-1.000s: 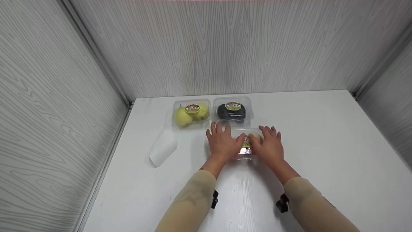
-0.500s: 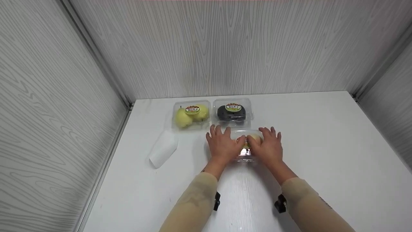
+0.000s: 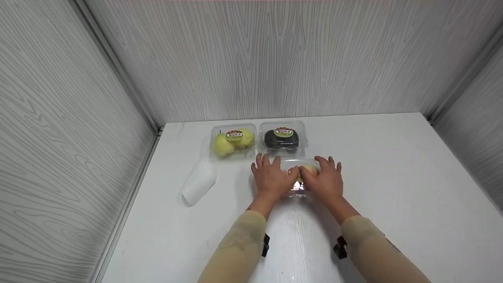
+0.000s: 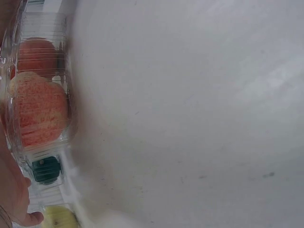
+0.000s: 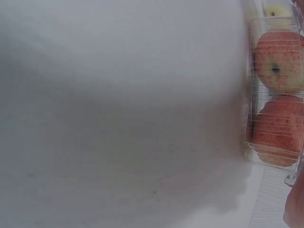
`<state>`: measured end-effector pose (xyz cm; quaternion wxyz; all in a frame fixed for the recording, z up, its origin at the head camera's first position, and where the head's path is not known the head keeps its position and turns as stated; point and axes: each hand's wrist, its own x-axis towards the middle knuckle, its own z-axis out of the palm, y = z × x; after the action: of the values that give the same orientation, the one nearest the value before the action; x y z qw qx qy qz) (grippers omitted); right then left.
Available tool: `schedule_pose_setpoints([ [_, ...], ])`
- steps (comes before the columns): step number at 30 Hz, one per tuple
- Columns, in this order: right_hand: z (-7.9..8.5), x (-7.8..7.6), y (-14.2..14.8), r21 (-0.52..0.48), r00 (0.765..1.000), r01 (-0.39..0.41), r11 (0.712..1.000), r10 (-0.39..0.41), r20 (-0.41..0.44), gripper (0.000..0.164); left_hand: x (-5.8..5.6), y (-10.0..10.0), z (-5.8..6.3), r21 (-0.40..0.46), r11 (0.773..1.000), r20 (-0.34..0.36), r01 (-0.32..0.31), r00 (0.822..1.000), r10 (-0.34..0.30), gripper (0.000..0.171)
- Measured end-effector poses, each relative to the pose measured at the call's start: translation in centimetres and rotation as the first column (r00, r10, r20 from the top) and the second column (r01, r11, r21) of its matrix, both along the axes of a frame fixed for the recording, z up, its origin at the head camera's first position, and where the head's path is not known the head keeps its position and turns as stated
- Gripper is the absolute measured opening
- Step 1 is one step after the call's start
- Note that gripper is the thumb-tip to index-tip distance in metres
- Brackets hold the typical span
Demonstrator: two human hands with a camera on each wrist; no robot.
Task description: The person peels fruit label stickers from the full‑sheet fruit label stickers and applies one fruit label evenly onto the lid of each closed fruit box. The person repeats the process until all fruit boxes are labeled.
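A clear plastic clamshell box (image 3: 297, 161) lies between both hands on the white tabletop. Two red-and-yellow apples (image 4: 42, 111) show through its wall, also as blushed apples (image 5: 278, 126) in the right wrist view. My left hand (image 3: 270, 179) rests on the box's left part with fingers spread past the far edge. My right hand (image 3: 326, 180) mirrors it on the right part. Both thumbs press on the lid over an oval label, which they mostly cover. The thumb tips almost meet.
Behind the hands stand a clamshell box with yellow pears (image 3: 224, 145) and another with dark purple fruit (image 3: 271, 139), both labelled. A curled white paper sheet (image 3: 199, 184) lies to the left. Wood-grain panels (image 3: 251, 59) enclose the table at the back and sides.
Both hands stay on the box. The thumbs have slid slightly over the label and come a little closer together. The whole view has shifted slightly.
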<state>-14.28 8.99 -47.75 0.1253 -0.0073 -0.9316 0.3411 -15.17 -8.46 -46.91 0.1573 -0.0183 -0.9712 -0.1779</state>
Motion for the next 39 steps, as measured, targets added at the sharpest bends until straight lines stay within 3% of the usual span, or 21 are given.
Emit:
schedule_pose_setpoints([
  [13, 0.05, 0.07, -0.09, -0.005, 1.0, 0.011, 1.0, -0.011, 0.001, 0.072, -0.04, 0.07, -0.11, 0.005, 1.0, 0.008, -0.013, 1.0, 0.013, 0.072],
  [21, -0.13, -0.07, -0.02, -0.014, 0.998, 0.011, 1.0, -0.012, -0.065, 0.066, -0.11, 0.13, -0.25, 0.024, 0.999, -0.033, -0.024, 0.999, 0.025, 0.069],
  [39, -0.3, -0.14, 0.05, -0.016, 0.999, 0.015, 1.0, -0.016, -0.044, 0.063, 0.01, 0.03, -0.31, 0.031, 0.999, -0.029, -0.021, 0.999, 0.021, 0.062],
])
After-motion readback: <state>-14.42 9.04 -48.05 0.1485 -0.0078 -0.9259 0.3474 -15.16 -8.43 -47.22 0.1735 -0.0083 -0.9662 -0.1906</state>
